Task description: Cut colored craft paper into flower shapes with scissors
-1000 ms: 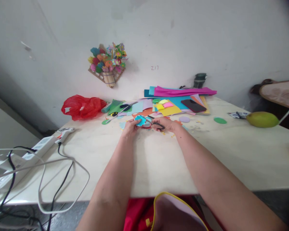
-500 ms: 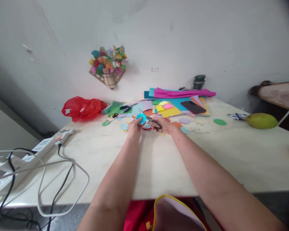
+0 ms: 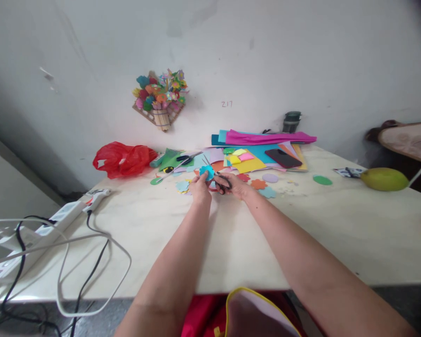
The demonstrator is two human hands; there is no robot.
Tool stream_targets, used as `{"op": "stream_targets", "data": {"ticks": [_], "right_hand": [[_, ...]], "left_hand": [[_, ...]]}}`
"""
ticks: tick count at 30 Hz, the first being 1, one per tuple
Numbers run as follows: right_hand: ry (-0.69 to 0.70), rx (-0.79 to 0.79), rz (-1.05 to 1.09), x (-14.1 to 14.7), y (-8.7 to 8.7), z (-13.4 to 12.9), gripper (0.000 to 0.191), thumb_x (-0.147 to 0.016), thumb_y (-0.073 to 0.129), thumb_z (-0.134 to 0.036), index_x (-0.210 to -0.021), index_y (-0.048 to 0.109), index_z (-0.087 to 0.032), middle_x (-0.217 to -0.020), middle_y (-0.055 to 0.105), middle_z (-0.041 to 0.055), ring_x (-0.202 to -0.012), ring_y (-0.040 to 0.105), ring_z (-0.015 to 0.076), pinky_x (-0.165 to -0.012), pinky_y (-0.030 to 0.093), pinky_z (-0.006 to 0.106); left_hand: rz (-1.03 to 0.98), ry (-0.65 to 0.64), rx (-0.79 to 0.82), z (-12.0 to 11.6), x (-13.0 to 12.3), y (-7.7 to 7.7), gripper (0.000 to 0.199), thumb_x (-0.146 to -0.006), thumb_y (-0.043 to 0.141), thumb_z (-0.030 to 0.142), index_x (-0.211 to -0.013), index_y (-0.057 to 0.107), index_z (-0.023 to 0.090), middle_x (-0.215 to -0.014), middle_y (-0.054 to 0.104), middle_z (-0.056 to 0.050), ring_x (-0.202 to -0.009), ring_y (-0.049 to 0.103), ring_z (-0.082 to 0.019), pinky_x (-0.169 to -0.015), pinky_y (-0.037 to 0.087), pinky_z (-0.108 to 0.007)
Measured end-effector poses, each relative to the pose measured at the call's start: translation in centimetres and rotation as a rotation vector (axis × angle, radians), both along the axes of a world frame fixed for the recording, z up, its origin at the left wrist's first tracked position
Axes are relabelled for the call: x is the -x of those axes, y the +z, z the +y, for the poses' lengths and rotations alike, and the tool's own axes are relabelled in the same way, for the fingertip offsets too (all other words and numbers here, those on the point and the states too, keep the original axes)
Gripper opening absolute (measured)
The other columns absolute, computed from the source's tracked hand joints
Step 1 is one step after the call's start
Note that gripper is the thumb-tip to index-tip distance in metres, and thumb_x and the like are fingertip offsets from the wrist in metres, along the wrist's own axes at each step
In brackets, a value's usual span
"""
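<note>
A blue paper flower (image 3: 206, 172) with a scalloped edge is pinched in my left hand (image 3: 200, 186). My right hand (image 3: 231, 184) is closed round the black handles of a pair of scissors (image 3: 223, 181), whose blades point up and left beside the flower's right edge. Around both hands lie paper cut-outs: an orange flower (image 3: 258, 184), a lilac oval (image 3: 270, 178) and a light blue flower (image 3: 267, 192) to the right, and light blue pieces (image 3: 182, 186) to the left.
Behind are coloured sheets (image 3: 249, 164), a phone (image 3: 283, 158), a second pair of scissors (image 3: 185, 159) and a red plastic bag (image 3: 124, 159). A power strip (image 3: 35, 238) with cables is at left. A yellow-green fruit (image 3: 385, 179) and a green oval (image 3: 322, 179) are at right.
The scissors have turned in my right hand, their blades now steeper, and this hand is slightly further left. My left hand still holds the blue flower. The whole view has shifted slightly.
</note>
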State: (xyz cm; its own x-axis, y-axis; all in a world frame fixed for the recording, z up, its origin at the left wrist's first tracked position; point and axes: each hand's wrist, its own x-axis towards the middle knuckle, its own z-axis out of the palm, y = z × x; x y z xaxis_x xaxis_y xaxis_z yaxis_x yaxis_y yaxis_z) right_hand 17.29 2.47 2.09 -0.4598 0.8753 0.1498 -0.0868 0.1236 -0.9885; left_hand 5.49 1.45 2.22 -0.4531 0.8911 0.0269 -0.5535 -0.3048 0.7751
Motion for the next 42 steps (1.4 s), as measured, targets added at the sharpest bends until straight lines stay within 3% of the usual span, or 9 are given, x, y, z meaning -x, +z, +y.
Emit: {"op": "stream_targets", "data": {"ticks": [7, 18, 34, 42], "right_hand": [[-0.020, -0.005, 0.025, 0.6, -0.3, 0.1, 0.035, -0.070, 0.073, -0.046, -0.070, 0.055, -0.017, -0.057, 0.059, -0.0012, -0.042, 0.049, 0.0084, -0.034, 0.025, 0.020], [-0.064, 0.001, 0.046, 1.6, -0.6, -0.1, 0.037, -0.069, 0.073, -0.049, -0.068, 0.054, -0.017, -0.056, 0.057, -0.0019, -0.041, 0.050, 0.0088, -0.033, 0.025, 0.020], [-0.133, 0.037, 0.052, 2.6, 0.0, -0.6, 0.034, -0.071, 0.074, -0.044, -0.072, 0.054, -0.017, -0.053, 0.056, -0.0026, -0.039, 0.049, 0.0086, -0.031, 0.026, 0.019], [-0.134, 0.030, 0.031, 2.7, -0.1, -0.6, 0.035, -0.072, 0.074, -0.045, -0.072, 0.053, -0.017, -0.054, 0.055, -0.0033, -0.039, 0.048, 0.0081, -0.032, 0.025, 0.019]], "left_hand": [[0.061, 0.052, 0.011, -0.2, -0.2, 0.1, 0.025, -0.060, 0.072, 0.023, -0.056, 0.048, 0.019, -0.050, 0.052, 0.004, -0.046, 0.051, -0.010, -0.046, 0.038, -0.022], [0.107, 0.042, 0.020, 0.4, -0.2, -0.6, 0.027, -0.063, 0.071, 0.030, -0.058, 0.046, 0.020, -0.047, 0.050, 0.006, -0.041, 0.048, -0.010, -0.038, 0.028, -0.020], [0.085, -0.012, 0.011, -0.1, -0.3, -0.2, 0.036, -0.068, 0.071, 0.039, -0.058, 0.041, 0.022, -0.040, 0.046, 0.007, -0.029, 0.037, -0.008, -0.032, 0.025, -0.022], [0.055, -0.058, 0.039, -0.4, 0.1, 0.1, 0.031, -0.066, 0.071, 0.030, -0.059, 0.042, 0.021, -0.040, 0.047, 0.006, -0.031, 0.042, -0.010, -0.034, 0.030, -0.022]]}}
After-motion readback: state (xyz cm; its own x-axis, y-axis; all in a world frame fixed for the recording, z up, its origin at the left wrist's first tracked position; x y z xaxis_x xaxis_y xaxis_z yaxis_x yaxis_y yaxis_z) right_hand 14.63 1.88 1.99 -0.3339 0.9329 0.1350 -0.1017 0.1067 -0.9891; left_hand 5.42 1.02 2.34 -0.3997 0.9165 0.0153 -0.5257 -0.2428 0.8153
